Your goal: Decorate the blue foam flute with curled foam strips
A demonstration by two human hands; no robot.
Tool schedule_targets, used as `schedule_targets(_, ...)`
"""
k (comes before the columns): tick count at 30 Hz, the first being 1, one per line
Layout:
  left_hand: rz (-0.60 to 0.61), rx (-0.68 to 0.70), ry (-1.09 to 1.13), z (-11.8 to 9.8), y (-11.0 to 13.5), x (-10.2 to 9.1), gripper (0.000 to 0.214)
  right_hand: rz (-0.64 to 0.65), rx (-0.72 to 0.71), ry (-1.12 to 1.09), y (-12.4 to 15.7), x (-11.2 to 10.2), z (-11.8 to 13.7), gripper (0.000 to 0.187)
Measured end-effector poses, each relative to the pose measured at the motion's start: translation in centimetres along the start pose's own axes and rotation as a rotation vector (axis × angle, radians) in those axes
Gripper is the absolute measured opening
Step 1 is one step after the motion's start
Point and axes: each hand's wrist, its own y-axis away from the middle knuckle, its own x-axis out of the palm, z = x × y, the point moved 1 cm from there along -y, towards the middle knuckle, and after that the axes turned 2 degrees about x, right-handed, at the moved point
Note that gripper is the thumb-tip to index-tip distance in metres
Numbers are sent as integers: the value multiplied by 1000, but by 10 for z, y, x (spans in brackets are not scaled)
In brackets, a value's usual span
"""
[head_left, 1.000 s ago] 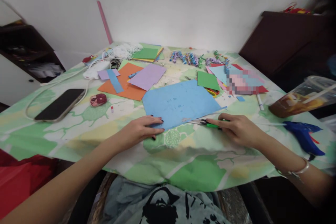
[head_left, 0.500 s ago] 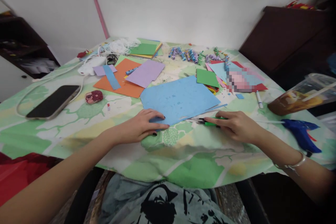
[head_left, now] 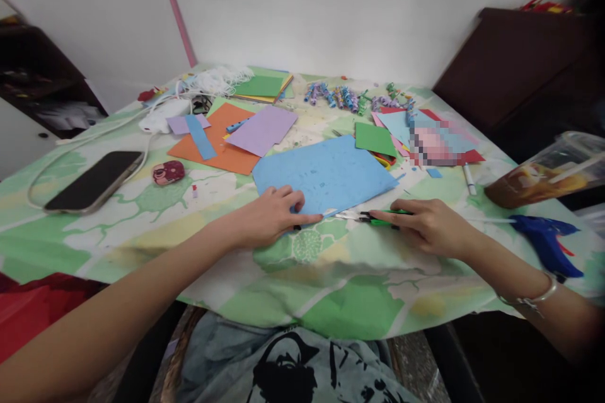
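Observation:
A large sheet of blue paper (head_left: 326, 170) lies in front of me. At its front edge, my left hand (head_left: 271, 217) presses on the near corner, index finger stretched along the edge, other fingers curled. The thumb is partly hidden under the index finger. My right hand (head_left: 425, 223) grips what look like scissors (head_left: 373, 218) with green and black handles. Their pale blades point left and reach the paper's front edge, close to my left index fingertip. My fingers cover much of the handles.
Behind are orange paper (head_left: 215, 160), purple paper (head_left: 262, 129), green paper (head_left: 375, 140) and curled paper strips (head_left: 347, 99). A phone (head_left: 94, 181) lies left. To the right are a blue glue gun (head_left: 546, 242), a drink cup (head_left: 539, 179) and a marker (head_left: 469, 179).
My left hand has slid right along the paper's front edge, its fingers now more curled. The right hand stays nearly in place with the scissors. The narrow blue sliver at the edge has shifted.

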Motion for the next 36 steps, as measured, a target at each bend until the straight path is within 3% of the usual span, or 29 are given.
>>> schedule_targets(6, -17, 38, -122, -1, -6, 7, 52, 0, -5, 18, -1, 1, 3, 53)
schedule_targets(26, -40, 26, -153, -3, -3, 11, 50, 3, -124, 37, -30, -6, 22, 59)
schedule_targets(36, -49, 7, -70, 1, -1, 11, 48, 38, -95, 21, -31, -7, 28, 61)
